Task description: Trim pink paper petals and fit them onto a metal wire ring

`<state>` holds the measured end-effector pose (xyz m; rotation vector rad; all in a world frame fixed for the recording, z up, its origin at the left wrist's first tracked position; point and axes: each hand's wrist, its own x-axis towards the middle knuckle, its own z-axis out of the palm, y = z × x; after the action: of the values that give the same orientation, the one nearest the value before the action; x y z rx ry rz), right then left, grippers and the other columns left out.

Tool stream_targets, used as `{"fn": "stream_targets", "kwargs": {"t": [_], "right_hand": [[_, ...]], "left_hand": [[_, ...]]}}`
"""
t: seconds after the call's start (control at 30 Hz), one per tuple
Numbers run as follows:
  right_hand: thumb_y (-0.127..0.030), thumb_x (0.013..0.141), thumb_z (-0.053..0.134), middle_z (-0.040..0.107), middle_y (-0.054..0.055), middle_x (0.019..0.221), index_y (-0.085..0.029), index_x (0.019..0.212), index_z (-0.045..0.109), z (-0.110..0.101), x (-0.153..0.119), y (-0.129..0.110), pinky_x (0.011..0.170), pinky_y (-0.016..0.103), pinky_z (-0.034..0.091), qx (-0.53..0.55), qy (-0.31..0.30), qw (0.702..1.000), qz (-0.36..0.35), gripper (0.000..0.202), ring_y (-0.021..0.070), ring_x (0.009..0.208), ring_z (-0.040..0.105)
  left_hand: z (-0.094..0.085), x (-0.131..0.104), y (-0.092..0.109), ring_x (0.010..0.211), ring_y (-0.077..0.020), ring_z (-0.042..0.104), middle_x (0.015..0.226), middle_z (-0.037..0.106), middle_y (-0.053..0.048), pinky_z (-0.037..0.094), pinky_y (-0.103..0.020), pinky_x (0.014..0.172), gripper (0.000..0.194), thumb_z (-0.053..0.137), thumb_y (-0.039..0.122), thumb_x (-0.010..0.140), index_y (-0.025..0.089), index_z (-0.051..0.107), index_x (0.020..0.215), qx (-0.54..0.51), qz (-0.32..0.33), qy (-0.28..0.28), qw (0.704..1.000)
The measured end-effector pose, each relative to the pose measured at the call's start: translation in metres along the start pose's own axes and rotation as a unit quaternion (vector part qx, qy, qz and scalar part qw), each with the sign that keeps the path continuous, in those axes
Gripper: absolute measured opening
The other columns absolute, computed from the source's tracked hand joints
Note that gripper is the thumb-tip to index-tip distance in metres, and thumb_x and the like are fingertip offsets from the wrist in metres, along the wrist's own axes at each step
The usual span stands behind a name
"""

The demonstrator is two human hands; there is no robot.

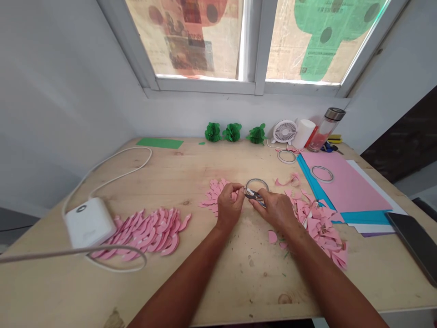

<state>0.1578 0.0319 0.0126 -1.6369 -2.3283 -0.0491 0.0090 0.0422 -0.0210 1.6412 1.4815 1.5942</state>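
Observation:
Near the middle of the wooden table, my left hand is closed in a pinch on something too small to make out. My right hand is closed on a pair of dark-bladed scissors, whose tips point at the left fingertips. Behind the scissors lies a roll of tape. A cluster of pink cut paper petals lies just left of my left hand and is partly hidden by it. Pink paper scraps are heaped beside my right forearm.
Curved pink strips lie beside a white box with a cable at left. Green paper shapes, a small fan and a glass bottle stand at the back. Pink sheets and a dark phone are at right.

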Motion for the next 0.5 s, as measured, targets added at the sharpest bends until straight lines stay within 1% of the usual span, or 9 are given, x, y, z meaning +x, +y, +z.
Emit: {"fn": "stream_targets", "kwargs": {"t": [0.13,0.27,0.5], "right_hand": [[-0.05,0.084,0.043,0.068,0.004,0.069,-0.021,0.088,0.059,0.0009,0.0004,0.0013,0.049,0.025,0.018,-0.013,-0.003,1.0,0.005,0.033,0.0158,0.059,0.061],[-0.05,0.084,0.043,0.068,0.004,0.071,-0.021,0.09,0.059,0.0009,0.0005,0.0017,0.049,0.025,0.019,-0.01,-0.006,1.0,0.004,0.033,0.0157,0.058,0.061],[-0.05,0.085,0.042,0.068,0.004,0.069,-0.02,0.088,0.06,0.0011,0.0004,0.0024,0.049,0.025,0.019,-0.008,-0.009,1.0,0.006,0.034,0.0152,0.057,0.06]], "left_hand": [[-0.0013,0.0012,0.0018,0.08,-0.0152,0.061,0.082,0.063,-0.003,0.048,-0.029,0.075,0.011,0.048,0.025,0.082,0.018,0.056,0.084,-0.04,-0.006,0.005,0.999],[-0.0007,0.0001,0.0051,0.086,-0.0156,0.062,0.09,0.063,-0.005,0.049,-0.031,0.078,0.016,0.046,0.022,0.084,0.019,0.05,0.099,-0.084,0.017,-0.017,0.996],[0.0007,-0.0036,0.0038,0.091,-0.016,0.062,0.093,0.062,-0.006,0.048,-0.034,0.083,0.027,0.046,0.013,0.08,0.02,0.045,0.106,-0.039,0.055,-0.044,0.997]]}}
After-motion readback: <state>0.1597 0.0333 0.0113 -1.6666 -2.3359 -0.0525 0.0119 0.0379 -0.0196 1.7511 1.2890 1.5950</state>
